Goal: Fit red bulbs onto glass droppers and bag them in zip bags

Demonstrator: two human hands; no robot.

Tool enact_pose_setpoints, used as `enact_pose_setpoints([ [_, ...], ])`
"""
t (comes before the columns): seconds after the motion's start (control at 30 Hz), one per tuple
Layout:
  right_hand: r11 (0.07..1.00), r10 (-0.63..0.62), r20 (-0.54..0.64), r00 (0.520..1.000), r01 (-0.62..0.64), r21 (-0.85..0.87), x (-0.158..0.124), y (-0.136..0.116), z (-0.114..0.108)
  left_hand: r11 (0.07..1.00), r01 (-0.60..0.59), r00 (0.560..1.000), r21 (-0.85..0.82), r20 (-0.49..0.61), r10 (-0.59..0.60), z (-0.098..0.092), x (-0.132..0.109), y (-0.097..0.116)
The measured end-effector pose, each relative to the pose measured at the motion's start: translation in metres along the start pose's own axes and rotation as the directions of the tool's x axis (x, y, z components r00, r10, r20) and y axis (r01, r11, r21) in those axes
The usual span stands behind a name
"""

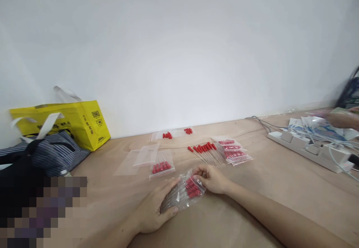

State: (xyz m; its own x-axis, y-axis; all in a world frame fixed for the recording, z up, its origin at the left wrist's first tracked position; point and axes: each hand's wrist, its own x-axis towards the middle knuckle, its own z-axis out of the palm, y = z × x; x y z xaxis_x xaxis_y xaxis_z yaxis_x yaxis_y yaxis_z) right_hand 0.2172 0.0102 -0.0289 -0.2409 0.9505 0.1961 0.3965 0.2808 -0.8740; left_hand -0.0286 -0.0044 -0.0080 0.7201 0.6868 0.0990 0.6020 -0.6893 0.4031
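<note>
A clear zip bag [182,195] holding several glass droppers with red bulbs lies between my hands, bulbs toward the right. My left hand [153,207] is closed round its left end, thumb at the near edge. The fingers of my right hand [210,177] pinch the bag's zip edge at the upper right. Loose red-bulbed droppers [206,149] lie fanned out behind my right hand. Beside them is a stack of filled bags [234,151]. Another bag with red-bulbed droppers [162,164] sits behind my left hand, next to flat clear bags [146,155].
More red bulbs [167,135] lie near the wall. On the left stand a yellow bag [89,124] and a striped bag [63,151]. A white power strip [308,149] with cables is at right, near another person's hand [343,119] and white packets.
</note>
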Motion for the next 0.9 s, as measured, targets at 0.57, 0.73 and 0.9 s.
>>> enact_pose_setpoints([
  [0.57, 0.959, -0.162, 0.117, 0.98, 0.129, 0.252, -0.003, -0.004, 0.002, 1.0, -0.017, 1.0, 0.02, -0.025, 0.018, 0.001, 0.001, -0.003],
  [0.73, 0.992, -0.057, -0.038, 0.998, 0.061, 0.113, -0.002, 0.001, 0.005, 1.0, -0.001, 0.999, 0.028, -0.037, 0.002, 0.002, 0.001, -0.004],
  [0.9, 0.954, 0.0, 0.028, 1.0, -0.008, 0.299, 0.001, 0.002, 0.008, 1.0, 0.007, 1.0, 0.007, -0.025, -0.007, -0.002, 0.001, 0.001],
])
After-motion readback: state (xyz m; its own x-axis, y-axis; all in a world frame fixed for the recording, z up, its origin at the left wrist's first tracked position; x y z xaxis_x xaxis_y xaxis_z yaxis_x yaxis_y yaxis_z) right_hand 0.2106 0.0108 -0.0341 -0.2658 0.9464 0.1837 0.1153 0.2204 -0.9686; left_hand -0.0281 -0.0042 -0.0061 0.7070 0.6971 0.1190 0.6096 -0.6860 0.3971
